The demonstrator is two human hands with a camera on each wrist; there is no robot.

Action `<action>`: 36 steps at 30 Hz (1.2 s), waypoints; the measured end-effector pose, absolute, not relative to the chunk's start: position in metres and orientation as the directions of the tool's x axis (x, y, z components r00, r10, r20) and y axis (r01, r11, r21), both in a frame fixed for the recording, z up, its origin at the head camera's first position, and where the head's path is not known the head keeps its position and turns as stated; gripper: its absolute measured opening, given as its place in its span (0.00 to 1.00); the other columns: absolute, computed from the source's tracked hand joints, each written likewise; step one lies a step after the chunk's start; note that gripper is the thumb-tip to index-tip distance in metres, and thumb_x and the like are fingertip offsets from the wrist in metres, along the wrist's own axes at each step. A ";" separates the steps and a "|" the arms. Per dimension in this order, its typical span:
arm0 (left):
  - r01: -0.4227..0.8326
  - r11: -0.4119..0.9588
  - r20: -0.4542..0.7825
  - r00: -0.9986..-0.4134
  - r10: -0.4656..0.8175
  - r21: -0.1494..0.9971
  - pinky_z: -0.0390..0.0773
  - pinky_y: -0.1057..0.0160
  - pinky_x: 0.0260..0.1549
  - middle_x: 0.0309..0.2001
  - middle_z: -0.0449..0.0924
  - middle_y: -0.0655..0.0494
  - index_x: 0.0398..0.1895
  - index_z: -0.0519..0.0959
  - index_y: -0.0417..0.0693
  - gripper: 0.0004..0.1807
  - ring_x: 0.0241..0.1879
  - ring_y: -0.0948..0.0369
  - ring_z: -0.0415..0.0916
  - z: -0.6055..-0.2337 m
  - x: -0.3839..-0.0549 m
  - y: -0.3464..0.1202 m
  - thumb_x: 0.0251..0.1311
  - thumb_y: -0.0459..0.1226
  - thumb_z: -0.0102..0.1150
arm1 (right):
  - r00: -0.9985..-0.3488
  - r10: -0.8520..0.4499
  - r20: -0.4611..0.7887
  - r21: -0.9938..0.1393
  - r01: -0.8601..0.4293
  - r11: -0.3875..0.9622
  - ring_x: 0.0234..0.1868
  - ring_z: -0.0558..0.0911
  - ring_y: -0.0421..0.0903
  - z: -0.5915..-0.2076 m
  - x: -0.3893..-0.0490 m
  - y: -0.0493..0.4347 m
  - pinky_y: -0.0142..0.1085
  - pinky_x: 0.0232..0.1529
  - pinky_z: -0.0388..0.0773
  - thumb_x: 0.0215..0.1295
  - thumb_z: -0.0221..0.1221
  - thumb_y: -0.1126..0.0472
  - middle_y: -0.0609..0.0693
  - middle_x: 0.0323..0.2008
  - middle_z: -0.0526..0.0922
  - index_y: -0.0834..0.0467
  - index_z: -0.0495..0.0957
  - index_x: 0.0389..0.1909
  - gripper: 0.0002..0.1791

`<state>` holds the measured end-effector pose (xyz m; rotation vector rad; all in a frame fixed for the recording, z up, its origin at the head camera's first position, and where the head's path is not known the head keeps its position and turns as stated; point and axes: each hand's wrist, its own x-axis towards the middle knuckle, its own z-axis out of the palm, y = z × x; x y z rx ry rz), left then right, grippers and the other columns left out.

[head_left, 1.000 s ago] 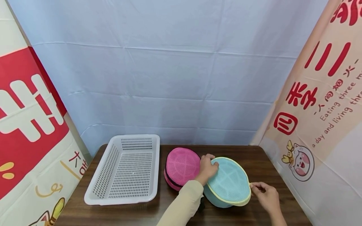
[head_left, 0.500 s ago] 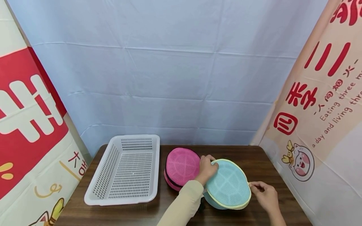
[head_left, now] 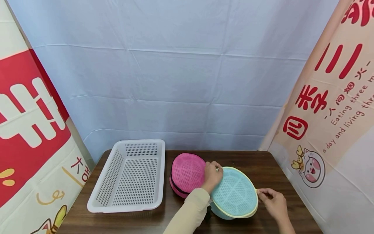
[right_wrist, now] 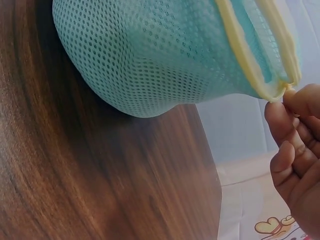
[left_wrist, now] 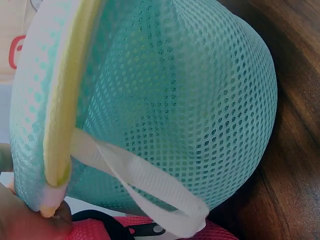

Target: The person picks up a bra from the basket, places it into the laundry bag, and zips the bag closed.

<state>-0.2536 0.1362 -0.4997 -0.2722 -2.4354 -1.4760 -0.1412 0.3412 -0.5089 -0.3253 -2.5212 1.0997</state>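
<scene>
A round light-blue mesh laundry bag (head_left: 233, 193) with a yellow zip round its top stands on the right half of the table. My left hand (head_left: 212, 175) pinches the rim on the bag's upper left. Seen from the left wrist, the yellow zip band (left_wrist: 72, 90) ends at that hand's fingers (left_wrist: 37, 220), and a white strap (left_wrist: 145, 175) hangs off the side. At the opposite side, my right hand (head_left: 274, 203) pinches the zip's pull end between thumb and fingertips; in the right wrist view two yellow zip edges (right_wrist: 245, 55) stand apart and meet there.
Just left of the blue bag sits a pink round mesh bag (head_left: 187, 172) with a black band, partly behind my left hand. A white perforated plastic basket (head_left: 160, 191) stands at the table's left. The dark wooden table (head_left: 175, 224) ends at a blue cloth backdrop.
The blue bag's top has shifted slightly down and left, its lid now lying flatter to view. My left hand has moved a little left; the right hand keeps its pinch nearly in place.
</scene>
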 end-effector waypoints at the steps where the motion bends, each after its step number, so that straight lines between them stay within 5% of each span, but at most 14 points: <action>1: 0.287 0.459 0.312 -0.950 0.024 0.841 0.70 0.62 0.36 0.28 0.66 0.58 0.20 0.76 0.48 0.05 0.33 0.59 0.68 -0.499 -0.253 0.136 0.48 0.31 0.61 | -0.906 0.351 0.235 -0.738 0.068 0.672 0.23 0.76 0.36 -0.509 -0.141 0.341 0.30 0.23 0.73 0.57 0.63 0.63 0.51 0.27 0.82 0.63 0.83 0.32 0.06; 8: 0.200 0.479 0.166 -0.980 0.114 0.855 0.70 0.62 0.36 0.30 0.66 0.58 0.28 0.78 0.46 0.05 0.34 0.59 0.66 -0.496 -0.249 0.133 0.49 0.37 0.61 | -0.908 0.338 0.247 -0.709 0.069 0.702 0.26 0.75 0.37 -0.505 -0.142 0.339 0.31 0.25 0.71 0.57 0.63 0.63 0.52 0.29 0.83 0.62 0.84 0.33 0.06; 36: 0.158 0.453 0.221 -0.971 -0.088 0.877 0.68 0.60 0.29 0.23 0.66 0.59 0.24 0.72 0.47 0.03 0.29 0.58 0.68 -0.501 -0.244 0.140 0.51 0.32 0.56 | -0.870 0.323 0.372 -0.679 -0.018 0.734 0.24 0.73 0.33 -0.506 -0.144 0.341 0.25 0.23 0.68 0.55 0.63 0.67 0.52 0.27 0.83 0.62 0.84 0.30 0.03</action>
